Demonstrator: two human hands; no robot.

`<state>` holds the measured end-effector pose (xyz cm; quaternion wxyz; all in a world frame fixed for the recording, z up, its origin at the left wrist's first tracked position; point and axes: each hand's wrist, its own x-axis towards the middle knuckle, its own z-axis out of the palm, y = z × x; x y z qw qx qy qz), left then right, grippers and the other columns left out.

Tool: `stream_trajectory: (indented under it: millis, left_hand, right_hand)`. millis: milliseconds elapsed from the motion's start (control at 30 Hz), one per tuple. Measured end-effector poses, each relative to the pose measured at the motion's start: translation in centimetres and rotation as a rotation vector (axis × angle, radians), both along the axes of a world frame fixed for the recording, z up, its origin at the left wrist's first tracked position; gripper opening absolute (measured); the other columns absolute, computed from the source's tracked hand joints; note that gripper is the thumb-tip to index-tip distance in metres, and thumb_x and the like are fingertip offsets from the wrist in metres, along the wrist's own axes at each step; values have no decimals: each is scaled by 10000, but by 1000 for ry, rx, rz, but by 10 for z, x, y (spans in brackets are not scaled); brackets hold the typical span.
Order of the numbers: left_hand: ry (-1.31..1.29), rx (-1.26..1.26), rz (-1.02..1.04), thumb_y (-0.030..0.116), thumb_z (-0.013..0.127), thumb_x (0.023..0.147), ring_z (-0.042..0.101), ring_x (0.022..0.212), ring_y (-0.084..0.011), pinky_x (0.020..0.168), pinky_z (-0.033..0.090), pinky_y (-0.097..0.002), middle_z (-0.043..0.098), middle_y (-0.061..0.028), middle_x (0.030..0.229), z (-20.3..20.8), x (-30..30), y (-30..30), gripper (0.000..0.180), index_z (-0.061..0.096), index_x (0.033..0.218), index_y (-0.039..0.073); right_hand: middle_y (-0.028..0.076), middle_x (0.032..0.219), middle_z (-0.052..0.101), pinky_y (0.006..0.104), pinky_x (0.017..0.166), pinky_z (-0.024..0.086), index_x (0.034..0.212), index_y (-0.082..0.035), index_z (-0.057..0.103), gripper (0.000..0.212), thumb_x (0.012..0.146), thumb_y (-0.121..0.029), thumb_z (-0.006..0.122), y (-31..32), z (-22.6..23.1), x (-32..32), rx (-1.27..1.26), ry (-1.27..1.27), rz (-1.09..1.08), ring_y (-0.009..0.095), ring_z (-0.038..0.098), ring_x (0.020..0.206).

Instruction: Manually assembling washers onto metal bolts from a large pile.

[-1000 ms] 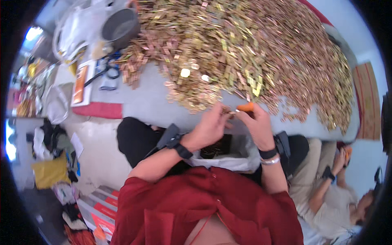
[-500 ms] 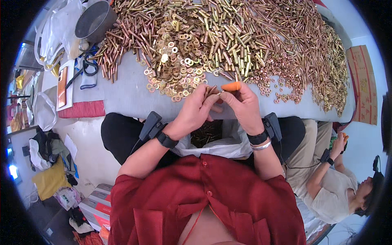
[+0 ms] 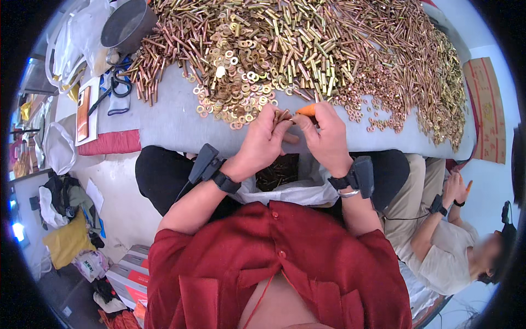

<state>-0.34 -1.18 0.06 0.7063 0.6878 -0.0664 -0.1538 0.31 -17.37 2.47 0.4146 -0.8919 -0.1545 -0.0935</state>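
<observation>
Over the table's near edge my two hands meet, fingertips almost touching. My left hand [image 3: 261,147] is closed round several small brownish-gold metal pieces [image 3: 281,116], which look like bolts or sleeves; the fingers partly hide them. My right hand [image 3: 330,136] wears an orange finger cot [image 3: 306,110] on its index finger. Its thumb and index pinch at the end of the pieces, and what lies between them is too small to name. Just beyond the hands spreads a heap of gold-coloured washers [image 3: 234,101], with small nuts [image 3: 378,112] to the right.
Metal sleeves [image 3: 307,49] cover the far table. A dark metal bowl [image 3: 129,27], black-handled scissors [image 3: 118,85] and an orange phone [image 3: 84,112] are at the left. Between my knees sits a white sack [image 3: 312,189] with dark metal parts. A co-worker [image 3: 444,247] sits at the right.
My right hand has shifted slightly up, and its orange-tipped finger now points more toward the left hand's pieces. The co-worker's hands have moved closer together.
</observation>
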Motion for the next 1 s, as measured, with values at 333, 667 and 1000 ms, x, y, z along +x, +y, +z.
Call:
stream_trajectory:
  millis: [333,667,1000]
  left_hand:
    - [206,-207,-53,84,431,962,681,776,-192,430,521,-219,597,-136,1015,4,0,1,131,371,1048,6]
    - [294,-405,-66,158,385,991,675,839,-252,496,551,-246,605,-175,1053,11,4,7,208,375,1135,8]
    - [287,-417,-99,185,404,988,674,831,-242,513,559,-254,603,-177,1059,0,5,10,228,380,1147,24]
  right_hand:
    - [85,824,627,272,656,478,1000,-2,630,185,846,-103,643,0,-14,-9,306,142,-17,139,603,714]
    - [135,988,654,291,858,443,1144,47,590,589,999,-442,296,-9,-27,-16,1038,624,42,164,588,966]
    - [63,886,610,277,752,446,1079,12,610,488,995,-384,336,10,-18,-21,810,387,-72,126,549,804]
